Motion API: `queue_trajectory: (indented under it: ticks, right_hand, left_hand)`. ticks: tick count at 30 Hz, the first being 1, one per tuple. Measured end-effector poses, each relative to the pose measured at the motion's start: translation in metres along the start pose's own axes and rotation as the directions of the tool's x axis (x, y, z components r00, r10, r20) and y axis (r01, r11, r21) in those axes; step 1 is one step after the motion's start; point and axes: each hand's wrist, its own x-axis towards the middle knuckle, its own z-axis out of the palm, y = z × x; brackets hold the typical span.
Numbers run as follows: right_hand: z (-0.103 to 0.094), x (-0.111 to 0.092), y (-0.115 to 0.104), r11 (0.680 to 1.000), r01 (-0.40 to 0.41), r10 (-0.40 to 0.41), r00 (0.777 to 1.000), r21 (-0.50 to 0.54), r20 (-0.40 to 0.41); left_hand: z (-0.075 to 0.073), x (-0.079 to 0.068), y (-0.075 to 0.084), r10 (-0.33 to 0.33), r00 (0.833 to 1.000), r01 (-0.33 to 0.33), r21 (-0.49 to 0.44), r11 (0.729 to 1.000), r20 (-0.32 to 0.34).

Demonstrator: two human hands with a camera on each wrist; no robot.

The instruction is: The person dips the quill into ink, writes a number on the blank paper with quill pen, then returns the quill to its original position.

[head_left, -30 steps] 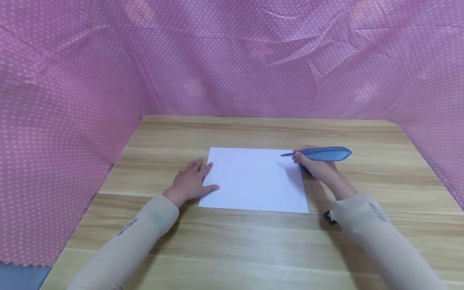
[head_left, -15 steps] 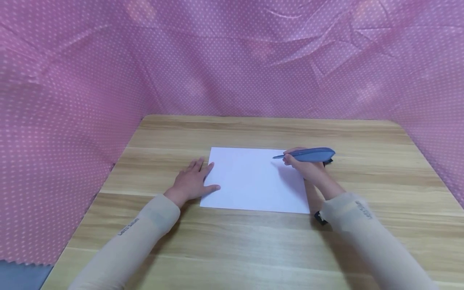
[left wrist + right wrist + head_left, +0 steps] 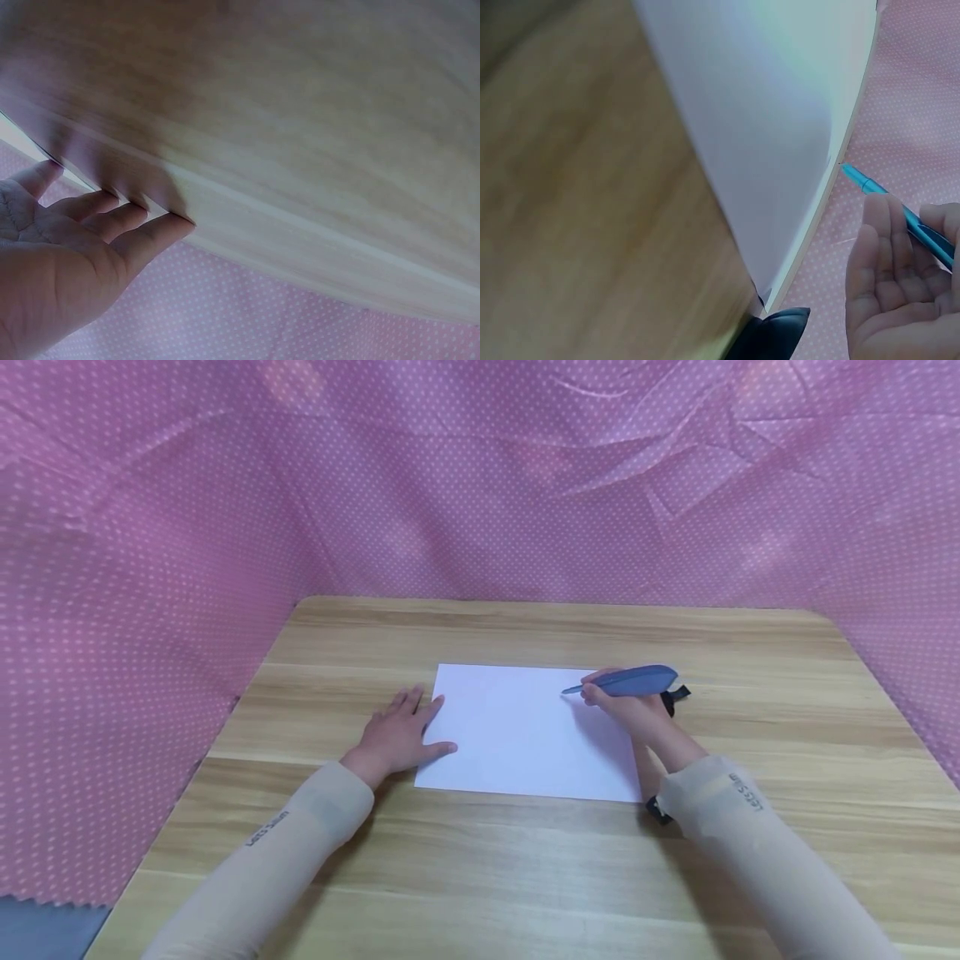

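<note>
A white sheet of paper [image 3: 517, 735] lies in the middle of the wooden table in the head view. My left hand [image 3: 393, 735] rests with fingers spread at its left edge, thumb and index fingertip over the paper. My right hand [image 3: 618, 702] pinches a blue feather-shaped pen [image 3: 637, 681] above the right part of the sheet. The pen's tip points left, right at the paper's surface, and its broad plume leans back to the right. In the right wrist view the thin teal shaft of the pen [image 3: 866, 182] runs between the thumb and fingers.
The wooden table [image 3: 480, 868] extends all around the sheet. A pink dotted cloth [image 3: 480, 510] hangs behind the table and along both sides. Both forearms wear light sleeves [image 3: 757, 835], and a black strap [image 3: 675, 697] shows by the right hand.
My right hand has moved left and slightly nearer with the pen, bringing its tip down toward the paper. The left hand and the sheet have stayed nearly in place.
</note>
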Motion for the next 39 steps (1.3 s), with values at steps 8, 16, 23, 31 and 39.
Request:
queue_trajectory:
  ticks: [8, 16, 23, 31, 39]
  right_hand:
    - [0.001, 0.0, 0.001, 1.0, -0.011, 0.01, 1.0, 0.019, 0.006]
    - [0.005, 0.001, 0.0, 1.0, -0.027, 0.027, 0.998, 0.005, 0.052]
    - [0.01, -0.001, -0.002, 1.0, -0.008, 0.01, 0.998, -0.023, 0.062]
    - [0.015, 0.001, -0.003, 0.999, 0.015, -0.011, 0.994, -0.03, 0.107]
    - [0.019, -0.001, -0.004, 1.0, -0.007, 0.012, 0.987, -0.03, 0.158]
  left_hand:
    - [0.002, 0.001, -0.001, 0.0, 1.0, 0.0, -0.003, 1.0, 0.001]
    - [0.003, 0.0, -0.002, 0.0, 1.0, 0.0, -0.002, 1.0, 0.004]
    - [0.002, -0.001, 0.0, 0.003, 1.0, -0.003, -0.01, 1.0, 0.004]
    - [0.002, 0.0, 0.0, -0.004, 1.0, 0.004, -0.011, 1.0, 0.008]
    - [0.001, 0.0, 0.0, -0.005, 1.0, 0.005, 0.0, 1.0, 0.001]
